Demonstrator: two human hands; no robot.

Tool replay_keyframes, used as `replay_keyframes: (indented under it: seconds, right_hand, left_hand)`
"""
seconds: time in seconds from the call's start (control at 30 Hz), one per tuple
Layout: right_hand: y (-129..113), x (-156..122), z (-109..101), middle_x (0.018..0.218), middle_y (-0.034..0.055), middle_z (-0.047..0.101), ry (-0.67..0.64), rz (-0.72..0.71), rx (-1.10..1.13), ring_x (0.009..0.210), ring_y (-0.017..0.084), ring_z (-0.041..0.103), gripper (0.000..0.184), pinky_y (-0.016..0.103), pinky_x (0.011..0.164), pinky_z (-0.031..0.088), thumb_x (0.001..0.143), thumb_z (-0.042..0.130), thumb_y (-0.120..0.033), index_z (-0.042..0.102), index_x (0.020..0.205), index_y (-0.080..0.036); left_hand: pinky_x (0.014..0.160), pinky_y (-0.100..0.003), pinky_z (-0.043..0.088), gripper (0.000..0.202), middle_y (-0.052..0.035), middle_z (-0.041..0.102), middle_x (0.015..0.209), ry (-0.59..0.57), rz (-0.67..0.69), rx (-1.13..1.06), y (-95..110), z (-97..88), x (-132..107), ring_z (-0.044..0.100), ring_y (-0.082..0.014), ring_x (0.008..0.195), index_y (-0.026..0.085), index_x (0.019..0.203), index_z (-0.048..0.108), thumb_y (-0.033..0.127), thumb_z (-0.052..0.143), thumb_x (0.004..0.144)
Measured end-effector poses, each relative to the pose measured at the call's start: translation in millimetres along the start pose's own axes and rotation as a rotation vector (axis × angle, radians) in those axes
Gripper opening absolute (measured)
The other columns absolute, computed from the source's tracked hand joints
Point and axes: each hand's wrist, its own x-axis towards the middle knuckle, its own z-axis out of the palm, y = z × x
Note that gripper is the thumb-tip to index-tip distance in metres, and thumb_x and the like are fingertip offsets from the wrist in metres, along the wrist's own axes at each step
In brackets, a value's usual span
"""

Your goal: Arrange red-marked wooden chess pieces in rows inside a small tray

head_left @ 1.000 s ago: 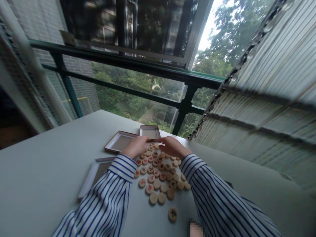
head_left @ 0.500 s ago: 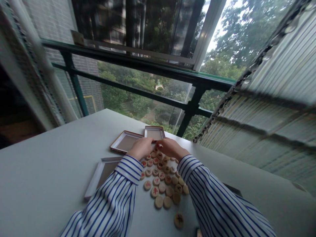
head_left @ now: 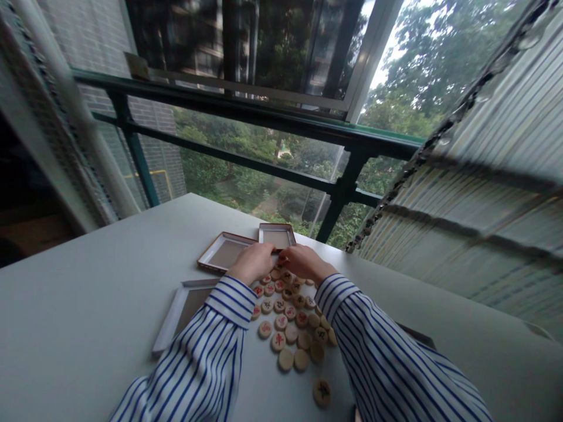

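Wooden xiangqi pieces, round with red or black characters, lie loosely spread on the white table between my forearms. Several show a blank side upward. At the far edge of the pieces, my left hand has its fingers drawn together, tips turned away from me. My right hand is close beside it, fingers curled inward and nearly meeting the left fingertips. Whatever the fingertips hold is hidden behind the hands. Just beyond them stands a small shallow box part, and a second shallow tray lies by my left hand.
A larger open box part lies partly under my left sleeve. A dark flat object shows behind my right forearm. One black-marked piece sits apart, nearer me. A green railing and window stand beyond the table, with a curtain at right.
The view has shifted very slightly. Both hands stay together at the far edge of the pieces, with only a slight movement of the right fingers.
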Motion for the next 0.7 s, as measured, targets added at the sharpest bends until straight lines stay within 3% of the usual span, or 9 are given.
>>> replay_keyframes:
  seconds: [0.33, 0.7]
  right_hand:
    - [-0.4, -2.2, -0.3, 0.087, 0.0086, 0.066, 0.077, -0.008, -0.007, 0.083, 0.02, 0.06, 0.025, 0.028, 0.068, 0.04, 0.082, 0.042, -0.027, 0.064, 0.093, -0.023]
    - [0.4, -22.1, -17.3, 0.09, 0.0068, 0.064, 0.243, -0.038, 0.065, 0.086, 0.016, 0.056, 0.019, 0.024, 0.072, 0.037, 0.084, 0.045, -0.025, 0.058, 0.097, -0.019]
  left_hand:
    - [0.079, -0.03, 0.043, 0.032, -0.012, 0.066, 0.101, 0.029, 0.001, -0.011, -0.4, -1.5, -0.8, 0.06, -0.0236, 0.095, 0.02, 0.104, 0.06, 0.017, 0.042, 0.079]
    - [0.082, -0.03, 0.043, 0.035, -0.0121, 0.065, 0.103, 0.13, 0.01, -0.079, 2.0, -2.3, 2.4, 0.059, -0.0219, 0.097, 0.017, 0.108, 0.058, 0.02, 0.037, 0.081]
